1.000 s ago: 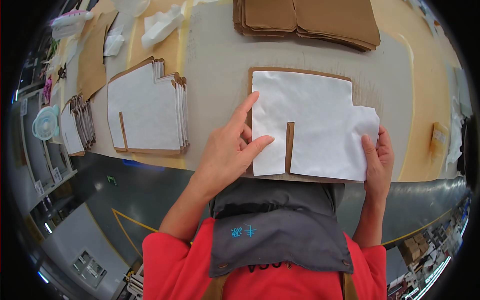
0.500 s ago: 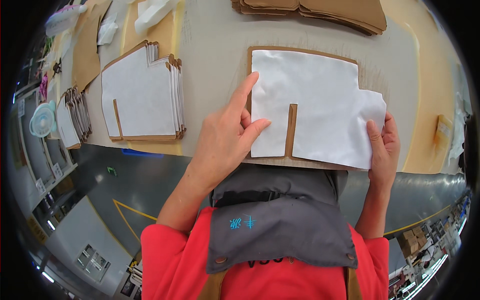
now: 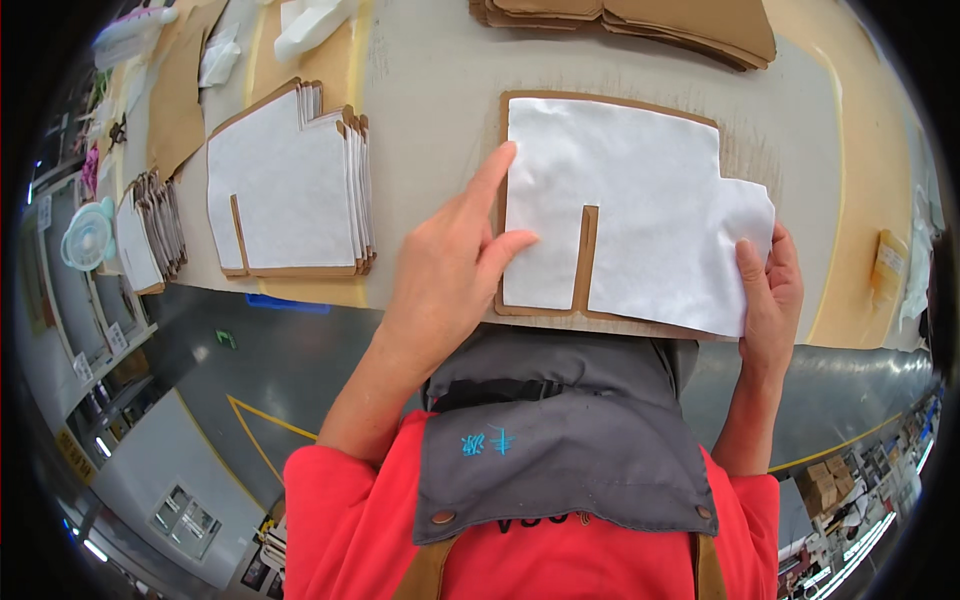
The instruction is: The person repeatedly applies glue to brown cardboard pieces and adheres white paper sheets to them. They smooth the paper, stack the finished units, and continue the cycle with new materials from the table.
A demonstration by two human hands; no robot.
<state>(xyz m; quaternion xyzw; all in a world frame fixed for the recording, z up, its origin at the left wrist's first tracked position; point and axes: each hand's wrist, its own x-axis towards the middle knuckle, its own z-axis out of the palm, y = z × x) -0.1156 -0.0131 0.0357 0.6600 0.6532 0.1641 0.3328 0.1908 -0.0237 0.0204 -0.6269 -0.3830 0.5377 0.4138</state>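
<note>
In front of me a white cut-out sheet, with a narrow slot and a stepped upper right corner, lies over a brown backing piece of similar outline. Brown shows along its top and left edges and through the slot. My left hand rests at the left edge, index finger and thumb spread apart, their tips on or beside the white sheet; its other fingers are mostly hidden. My right hand pinches the sheet's right edge, thumb on top and fingers behind. The white surface is slightly rippled near that thumb.
To the left stands a fanned stack of similar white-and-brown pieces, with a smaller stack beyond. Brown pieces are piled at the far side. A pale blue fan is at the far left. The table's front edge runs close to my apron.
The left thumb has shifted slightly back toward the sheet's left edge, and more brown shows along that edge's lower part. My right hand keeps its hold.
</note>
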